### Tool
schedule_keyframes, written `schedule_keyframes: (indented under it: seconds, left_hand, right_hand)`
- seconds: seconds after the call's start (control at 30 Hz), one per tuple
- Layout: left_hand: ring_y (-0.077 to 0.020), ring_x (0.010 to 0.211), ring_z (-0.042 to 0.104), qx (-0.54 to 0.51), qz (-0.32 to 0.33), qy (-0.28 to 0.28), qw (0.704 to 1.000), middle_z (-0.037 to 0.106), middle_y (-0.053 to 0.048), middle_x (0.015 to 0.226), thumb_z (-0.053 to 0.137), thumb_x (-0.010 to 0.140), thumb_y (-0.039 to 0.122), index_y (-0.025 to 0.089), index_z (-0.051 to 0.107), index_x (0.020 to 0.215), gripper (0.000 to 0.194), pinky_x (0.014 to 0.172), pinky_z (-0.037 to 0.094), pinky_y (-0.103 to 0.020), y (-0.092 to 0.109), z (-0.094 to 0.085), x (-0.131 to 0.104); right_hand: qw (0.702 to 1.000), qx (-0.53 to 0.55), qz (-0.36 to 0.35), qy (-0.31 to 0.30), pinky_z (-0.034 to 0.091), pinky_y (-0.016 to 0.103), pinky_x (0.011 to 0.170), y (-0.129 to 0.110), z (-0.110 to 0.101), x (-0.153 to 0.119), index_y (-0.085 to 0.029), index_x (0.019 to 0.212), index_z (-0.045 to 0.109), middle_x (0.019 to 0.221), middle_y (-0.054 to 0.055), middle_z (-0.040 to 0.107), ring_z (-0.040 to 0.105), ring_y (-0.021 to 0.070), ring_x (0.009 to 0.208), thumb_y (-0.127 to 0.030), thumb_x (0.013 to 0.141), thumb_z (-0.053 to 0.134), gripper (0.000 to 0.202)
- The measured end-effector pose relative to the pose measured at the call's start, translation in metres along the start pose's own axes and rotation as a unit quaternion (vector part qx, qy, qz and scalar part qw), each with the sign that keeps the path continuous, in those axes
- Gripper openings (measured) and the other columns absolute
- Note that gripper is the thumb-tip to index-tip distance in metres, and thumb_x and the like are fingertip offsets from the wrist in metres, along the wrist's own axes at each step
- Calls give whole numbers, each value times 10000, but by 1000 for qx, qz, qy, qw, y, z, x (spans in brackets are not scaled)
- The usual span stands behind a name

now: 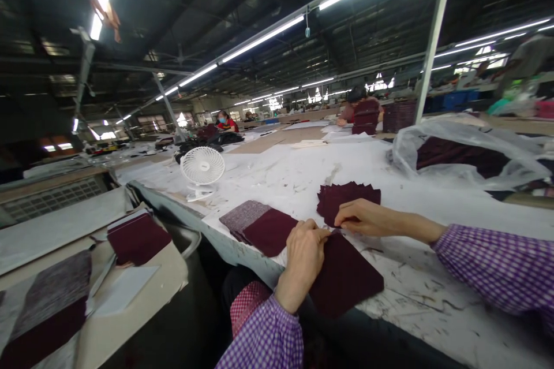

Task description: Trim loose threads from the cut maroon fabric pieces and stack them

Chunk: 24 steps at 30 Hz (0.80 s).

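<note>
A dark maroon fabric piece (pixel 346 279) hangs partly over the table's front edge, its upper corner between the thumb and fingers of my left hand (pixel 305 250). Close by, my right hand (pixel 363 217) is closed in a pinch near that same corner; what sits in its fingertips is too small to make out. Just behind the right hand lies a fanned stack of maroon fabric pieces (pixel 348 193) with zigzag corners. Left of my left hand rest another maroon fabric stack (pixel 270 231) and a greyish speckled fabric piece (pixel 242 216).
A white fan (pixel 202 167) stands on the table (pixel 277 170) at the left edge. To the right lies a clear plastic bag (pixel 467 155) with dark fabric. A lower side board (pixel 142 294) carries more fabric pieces. Two people sit farther back, and a metal post (pixel 435 40) rises behind.
</note>
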<state>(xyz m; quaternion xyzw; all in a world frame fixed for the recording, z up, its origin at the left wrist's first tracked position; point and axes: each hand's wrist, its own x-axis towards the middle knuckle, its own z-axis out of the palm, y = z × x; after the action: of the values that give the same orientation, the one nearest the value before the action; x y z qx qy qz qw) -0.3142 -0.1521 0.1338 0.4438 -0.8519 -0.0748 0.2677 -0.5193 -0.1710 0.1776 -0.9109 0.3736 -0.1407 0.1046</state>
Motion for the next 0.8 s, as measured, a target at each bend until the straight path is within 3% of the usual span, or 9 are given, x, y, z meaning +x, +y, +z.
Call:
schedule_keyframes:
  seconds: [0.47, 0.53, 0.67, 0.8]
  left_hand:
    - [-166, 846, 523, 12, -1, 0, 1000, 601, -11, 842, 487, 894, 225, 298, 711, 961, 245, 720, 391, -271, 0, 0, -1]
    - [-163, 849, 514, 17, 0, -5, 1000, 597, -9, 850, 451, 912, 229, 307, 709, 956, 274, 727, 389, -271, 0, 0, -1]
    - [-175, 869, 489, 53, 9, -17, 998, 589, -17, 899, 402, 927, 220, 308, 701, 955, 313, 743, 380, -293, 1, 0, -1]
    - [-178, 878, 476, 73, 35, -18, 997, 577, -21, 931, 378, 931, 213, 297, 685, 970, 321, 759, 375, -310, 0, 1, -3]
  right_hand:
    - [995, -92, -28, 12, 393, 229, 648, -4, 7, 2, -150, 780, 610, 779, 35, 609, 549, 129, 697, -119, 823, 475, 145]
    - [985, -165, -53, 17, 381, 241, 616, -4, 12, 0, -150, 784, 596, 767, 36, 586, 529, 133, 677, -118, 860, 441, 176]
    - [937, -320, -143, 12, 376, 269, 585, -2, 21, -7, -145, 846, 596, 805, 58, 584, 511, 168, 717, -48, 860, 424, 198]
    - [913, -365, -178, 23, 429, 317, 657, 2, 20, -14, -139, 886, 616, 858, 77, 613, 527, 191, 750, -50, 845, 458, 187]
